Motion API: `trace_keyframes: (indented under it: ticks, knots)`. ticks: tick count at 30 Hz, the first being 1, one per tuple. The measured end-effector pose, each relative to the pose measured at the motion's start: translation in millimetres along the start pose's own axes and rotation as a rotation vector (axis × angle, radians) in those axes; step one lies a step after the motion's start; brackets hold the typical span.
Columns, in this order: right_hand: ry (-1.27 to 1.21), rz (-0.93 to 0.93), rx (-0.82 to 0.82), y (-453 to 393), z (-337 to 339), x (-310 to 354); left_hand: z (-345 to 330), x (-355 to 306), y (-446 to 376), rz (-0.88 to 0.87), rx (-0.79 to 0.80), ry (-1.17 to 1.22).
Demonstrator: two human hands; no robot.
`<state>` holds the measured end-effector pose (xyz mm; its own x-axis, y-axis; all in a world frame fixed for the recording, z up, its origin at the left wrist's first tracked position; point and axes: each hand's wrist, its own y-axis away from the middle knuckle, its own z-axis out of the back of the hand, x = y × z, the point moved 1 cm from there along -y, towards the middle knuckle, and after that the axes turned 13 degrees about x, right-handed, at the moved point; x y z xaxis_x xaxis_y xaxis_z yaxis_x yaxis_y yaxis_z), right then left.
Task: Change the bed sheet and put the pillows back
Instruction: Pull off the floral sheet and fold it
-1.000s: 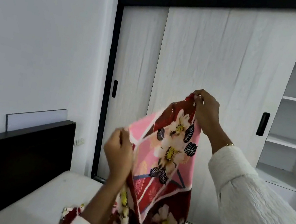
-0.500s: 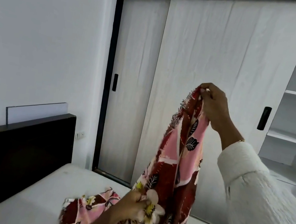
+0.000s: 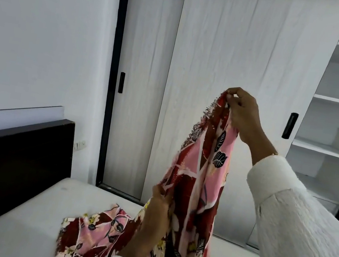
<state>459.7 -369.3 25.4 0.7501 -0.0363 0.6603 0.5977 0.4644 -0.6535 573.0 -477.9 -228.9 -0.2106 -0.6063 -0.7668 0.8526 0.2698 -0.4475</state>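
Your right hand pinches the floral bed sheet's frayed edge, held high. Your left hand grips it lower, fingers curled; the rest trails onto the mattress near its far edge.

I count one floral bed sheet, two hands on it, one bare mattress, one headboard, two sliding wardrobe doors.

bed sheet: thin floral cloth, frayed edge
headboard: dark wood, matt
wardrobe doors: pale woodgrain, matt
sleeve: white crinkled cloth
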Motion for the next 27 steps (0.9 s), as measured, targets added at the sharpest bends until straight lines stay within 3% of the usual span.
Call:
trace_keyframes:
  ticks: [5,7,12,16,20,23,27]
  knots:
    - [-0.002,-0.017,-0.006,6,3,-6,12,9,4,0.197,-0.280,0.221]
    - [-0.009,-0.021,0.007,8,1,-9,17,17,3,0.247,-0.251,0.214]
    - [-0.018,-0.032,-0.002,9,-4,-11,27,30,-8,0.348,0.057,0.136]
    - [0.026,-0.036,0.014,10,-1,-14,41,47,-16,0.432,0.043,0.069]
    - [0.066,-0.054,-0.066,17,5,-25,85,30,-40,0.441,-0.205,-0.274]
    - [0.020,-0.071,-0.216,19,18,-30,152,-16,-93,0.363,-0.486,-0.374]
    - [0.021,-0.048,-0.413,14,32,-28,233,-114,-160,-0.003,-0.821,-0.400]
